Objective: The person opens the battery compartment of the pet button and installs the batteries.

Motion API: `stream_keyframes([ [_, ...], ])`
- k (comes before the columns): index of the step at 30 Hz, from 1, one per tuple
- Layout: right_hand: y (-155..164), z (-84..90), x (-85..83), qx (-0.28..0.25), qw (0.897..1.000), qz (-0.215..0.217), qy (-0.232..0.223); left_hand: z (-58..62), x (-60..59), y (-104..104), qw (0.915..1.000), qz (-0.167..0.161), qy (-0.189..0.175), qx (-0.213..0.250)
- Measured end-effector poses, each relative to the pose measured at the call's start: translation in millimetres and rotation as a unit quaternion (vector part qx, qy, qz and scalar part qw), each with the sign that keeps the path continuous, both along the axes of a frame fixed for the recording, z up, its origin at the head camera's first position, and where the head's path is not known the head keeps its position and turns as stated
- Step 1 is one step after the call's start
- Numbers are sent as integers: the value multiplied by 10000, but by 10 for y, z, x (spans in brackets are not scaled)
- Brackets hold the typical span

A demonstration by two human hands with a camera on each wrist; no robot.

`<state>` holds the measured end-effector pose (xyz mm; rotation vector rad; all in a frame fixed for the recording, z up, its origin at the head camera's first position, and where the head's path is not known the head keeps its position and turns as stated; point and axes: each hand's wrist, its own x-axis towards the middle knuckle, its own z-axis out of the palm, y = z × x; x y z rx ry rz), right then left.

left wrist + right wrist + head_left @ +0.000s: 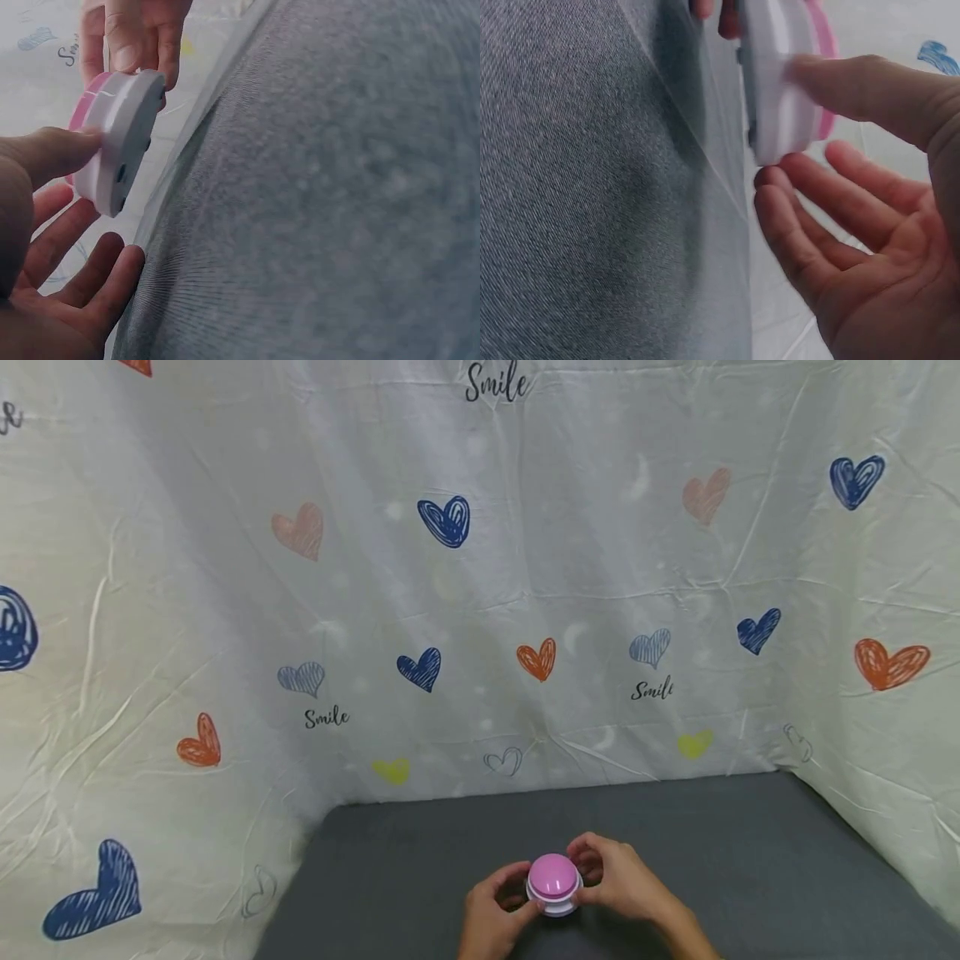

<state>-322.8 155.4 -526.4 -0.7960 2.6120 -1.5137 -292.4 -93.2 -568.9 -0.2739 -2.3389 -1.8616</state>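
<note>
A round push button [553, 877] with a glossy pink dome and a white base is held between both hands, just above the grey table. Its flat underside, with small dark feet, shows in the left wrist view. My left hand [495, 908] pinches the base from the left, thumb at the near side and fingers at the far side. From the right, my right hand [621, 878] grips the same base between thumb and fingers. In the right wrist view the thumb [855, 86] lies across the white rim. The other fingers of both hands are loosely bent beside it.
The dark grey tabletop [420, 877] spreads out around the hands. A pale cloth [480, 585] printed with hearts and the word "Smile" hangs behind the table and along its left and right sides.
</note>
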Motion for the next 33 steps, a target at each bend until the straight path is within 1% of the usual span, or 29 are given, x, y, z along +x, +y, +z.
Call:
stream_keyframes([
  [4,31,3,15,303,9993,232,-47,-23,-12,0,9981,-122,22,-599],
  [9,46,13,30,636,9972,396,-7,-24,-30,10,9920,-305,-36,-1222],
  [11,39,17,31,719,9964,443,33,-32,-32,5,9896,-367,7,-1392],
  [14,21,19,33,764,9959,481,44,-53,-30,-11,9875,-427,89,-1516],
  [21,-4,26,24,892,9946,529,2,-84,-23,-35,9859,-484,342,-1565],
  [26,-1,50,24,976,9937,555,31,-91,-27,-47,9869,-497,302,-1503],
  [30,40,92,32,962,9943,359,289,-83,-12,-59,9925,-283,287,-1157],
  [33,89,151,25,922,9937,-44,634,-50,0,-90,9958,47,318,-853],
])
